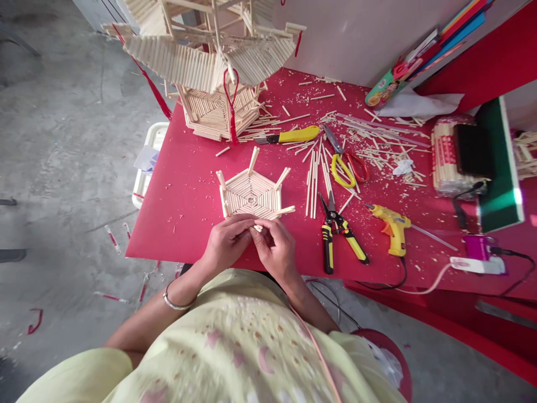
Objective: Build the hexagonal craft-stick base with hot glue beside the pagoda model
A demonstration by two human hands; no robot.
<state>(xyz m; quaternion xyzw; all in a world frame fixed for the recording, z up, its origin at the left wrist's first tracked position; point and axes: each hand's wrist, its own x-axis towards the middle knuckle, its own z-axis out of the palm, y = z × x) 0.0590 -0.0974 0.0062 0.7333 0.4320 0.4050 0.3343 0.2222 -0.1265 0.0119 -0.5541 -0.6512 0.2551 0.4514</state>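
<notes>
A hexagonal platform of pale wooden sticks (250,196) lies on the red table, with short stick posts standing at its corners. At its near edge, my left hand (230,238) and my right hand (274,243) meet with fingertips pinched together. Between them shows the end of a small bundle of wooden sticks (258,228); most of it is hidden by my fingers. Whether the bundle touches the platform I cannot tell. To the right of my hands lie yellow-and-black pruning shears (335,235) and a yellow glue gun (392,226).
A large stick-built pavilion (218,61) with red tassels stands at the back left. Loose sticks (312,184), scissors (344,162) and a yellow utility knife (293,135) lie beyond. A power strip (476,265) with cables sits at the right. The table's front edge runs below my hands.
</notes>
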